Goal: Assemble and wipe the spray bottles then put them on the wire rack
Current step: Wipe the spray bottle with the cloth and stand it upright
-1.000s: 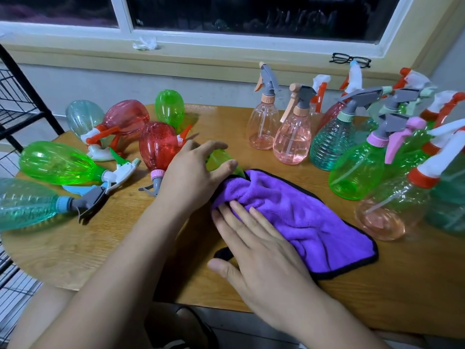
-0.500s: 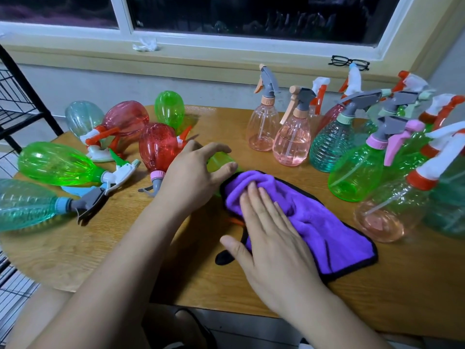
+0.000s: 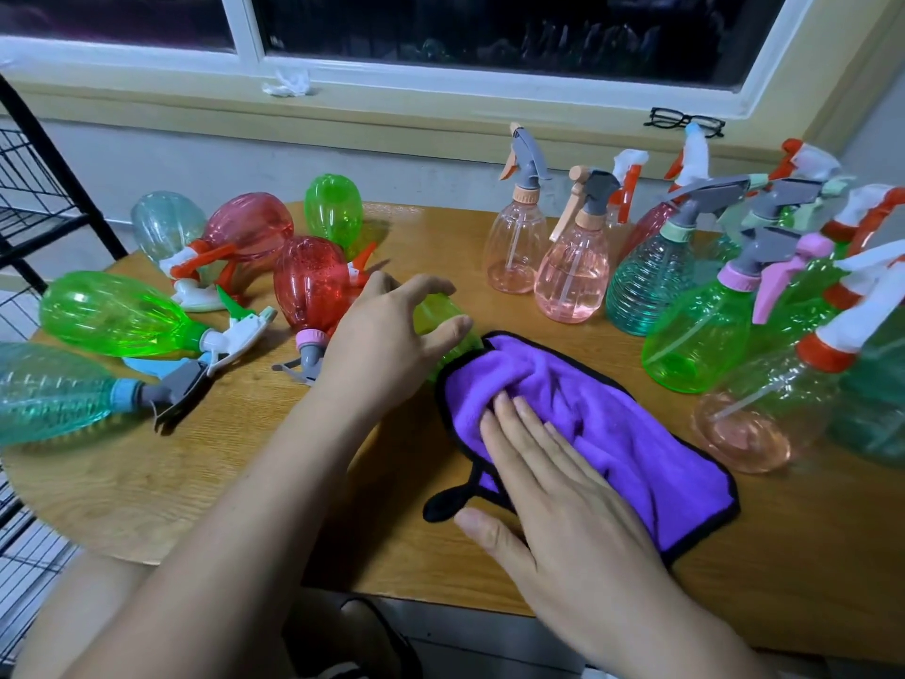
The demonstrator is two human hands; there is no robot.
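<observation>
A green spray bottle (image 3: 437, 317) lies on its side at the middle of the wooden table (image 3: 245, 477), mostly hidden. My left hand (image 3: 387, 335) grips its exposed end, fingers and thumb curled round it. A purple cloth (image 3: 612, 428) with black trim is draped over the rest of the bottle. My right hand (image 3: 553, 487) presses flat on the cloth with straight fingers. Several bottles lie on their sides at the left, among them a red one (image 3: 311, 286) and a green one (image 3: 115, 313). A black wire rack (image 3: 34, 203) stands at the far left.
Several upright spray bottles crowd the right and back of the table, including a pink one (image 3: 570, 281) and a green one (image 3: 698, 335). Black glasses (image 3: 683, 121) and a crumpled tissue (image 3: 288, 84) lie on the window sill. Bare table shows in front of the left bottles.
My right hand has slid forward and to the right over the cloth across the bottle. My left hand stays on the bottle's end.
</observation>
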